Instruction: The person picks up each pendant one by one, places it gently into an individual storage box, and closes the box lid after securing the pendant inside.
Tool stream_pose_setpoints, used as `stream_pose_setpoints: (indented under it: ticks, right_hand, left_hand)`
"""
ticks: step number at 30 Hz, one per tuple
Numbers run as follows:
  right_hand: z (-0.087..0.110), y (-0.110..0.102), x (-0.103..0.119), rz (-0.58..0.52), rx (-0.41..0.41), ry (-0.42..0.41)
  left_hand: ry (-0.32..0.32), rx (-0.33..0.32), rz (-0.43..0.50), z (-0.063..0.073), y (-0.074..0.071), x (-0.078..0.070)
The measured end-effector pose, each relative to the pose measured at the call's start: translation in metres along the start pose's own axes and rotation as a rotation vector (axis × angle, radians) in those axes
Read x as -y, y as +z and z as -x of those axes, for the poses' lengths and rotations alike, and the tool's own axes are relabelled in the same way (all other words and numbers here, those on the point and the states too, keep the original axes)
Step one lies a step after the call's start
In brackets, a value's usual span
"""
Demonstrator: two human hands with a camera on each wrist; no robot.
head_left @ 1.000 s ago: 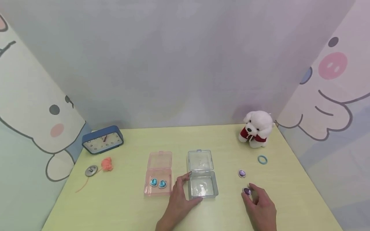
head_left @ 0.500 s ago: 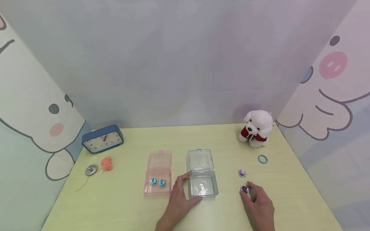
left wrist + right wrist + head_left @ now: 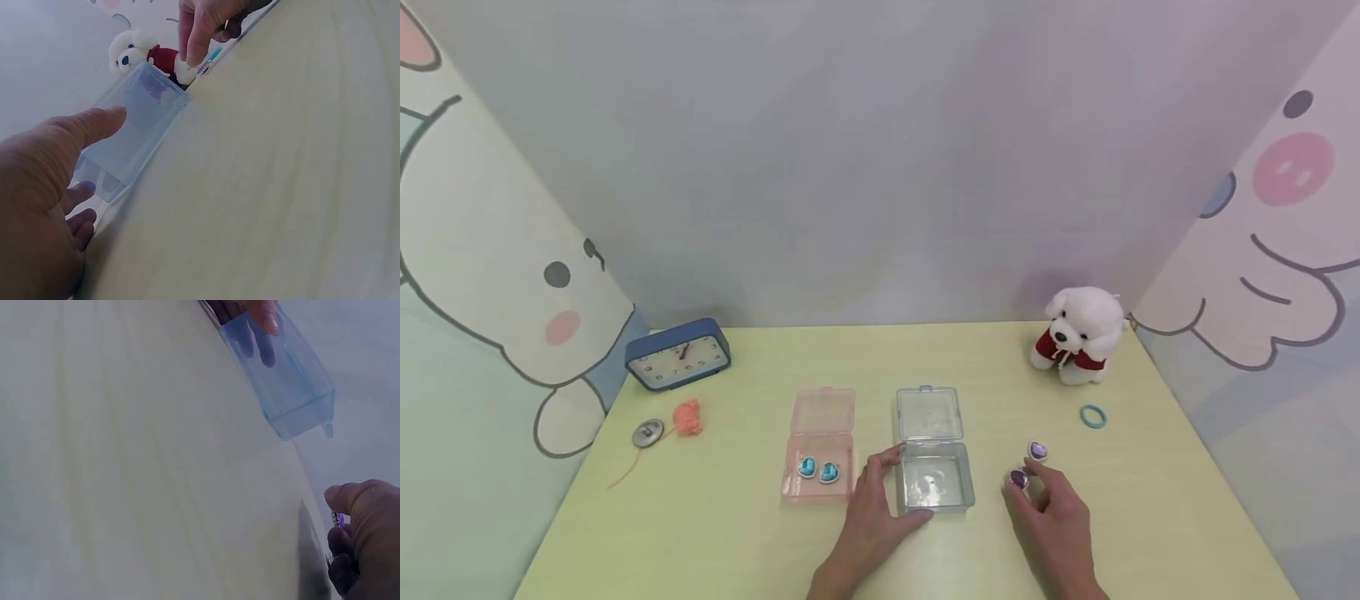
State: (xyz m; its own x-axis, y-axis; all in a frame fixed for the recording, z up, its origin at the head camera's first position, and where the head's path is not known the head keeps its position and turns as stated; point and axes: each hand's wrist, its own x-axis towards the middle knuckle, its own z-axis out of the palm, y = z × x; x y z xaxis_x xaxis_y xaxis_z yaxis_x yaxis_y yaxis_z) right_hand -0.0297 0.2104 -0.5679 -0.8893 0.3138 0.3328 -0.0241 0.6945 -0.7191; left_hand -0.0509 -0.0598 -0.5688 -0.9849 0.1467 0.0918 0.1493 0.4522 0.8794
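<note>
My left hand [image 3: 874, 521] holds the left side of a clear bluish plastic box [image 3: 951, 479], thumb at its front wall and index finger at its back left. The box's hinged lid [image 3: 928, 414] lies folded back, and nothing lies inside. To its right, my right hand [image 3: 1058, 518] pinches a dark purple gem [image 3: 1018, 478] with a silvery rim between thumb and index finger. Just behind those fingertips sits a lighter purple gem [image 3: 1037, 451]. The right wrist view shows the pinched gem [image 3: 338, 519] partly hidden by the thumb.
Left of the clear box is an open pink box [image 3: 817, 490] with two blue gems [image 3: 828, 473]. A blue clock [image 3: 678, 354], an orange yarn bundle [image 3: 687, 417] and a grey disc [image 3: 647, 432] stand far left. At right are a white toy dog [image 3: 1084, 333] and a blue ring [image 3: 1093, 416].
My right hand has moved left and slightly away from me, carrying the dark purple gem nearer the clear box. The left hand keeps its hold. The head view has shifted slightly.
</note>
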Motion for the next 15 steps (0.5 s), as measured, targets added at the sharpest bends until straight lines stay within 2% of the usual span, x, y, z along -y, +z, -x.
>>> stream_pose_setpoints:
  ticks: [3,6,15]
  right_hand:
    - [-0.008,0.005,0.004,-0.023,-0.045,-0.154]
    - [-0.017,0.010,0.011,-0.033,-0.075,-0.269]
    - [-0.029,0.023,0.046,-0.143,-0.051,-0.385]
  left_hand:
    - [0.006,-0.005,-0.005,-0.001,0.001,0.001]
    - [0.011,-0.012,-0.006,-0.001,0.002,0.002]
    - [0.012,-0.014,-0.006,-0.001,0.001,0.001]
